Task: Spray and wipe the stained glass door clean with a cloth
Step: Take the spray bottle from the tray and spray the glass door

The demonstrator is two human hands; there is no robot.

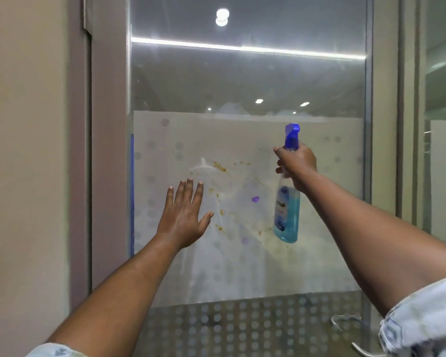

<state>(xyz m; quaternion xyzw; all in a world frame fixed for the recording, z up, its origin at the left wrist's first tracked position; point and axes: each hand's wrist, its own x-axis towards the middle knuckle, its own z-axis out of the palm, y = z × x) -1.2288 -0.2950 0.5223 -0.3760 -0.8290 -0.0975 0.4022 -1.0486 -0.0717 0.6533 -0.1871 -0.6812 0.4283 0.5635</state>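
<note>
The glass door [247, 81] fills the middle of the view, with a frosted band across its centre. Brown splatter stains [220, 166] and small purple spots [255, 199] mark the frosted band. My right hand [298, 163] is raised in front of the glass and grips the neck of a spray bottle [286, 210] with blue liquid and a blue trigger head at the top. My left hand [184, 215] lies flat with fingers spread against the glass, left of the stains. No cloth is in view.
A beige wall and door frame [108, 150] stand to the left. A metal frame post [368, 124] borders the glass on the right, with another glass panel [443, 124] beyond. A metal door handle [345, 328] sits at the lower right.
</note>
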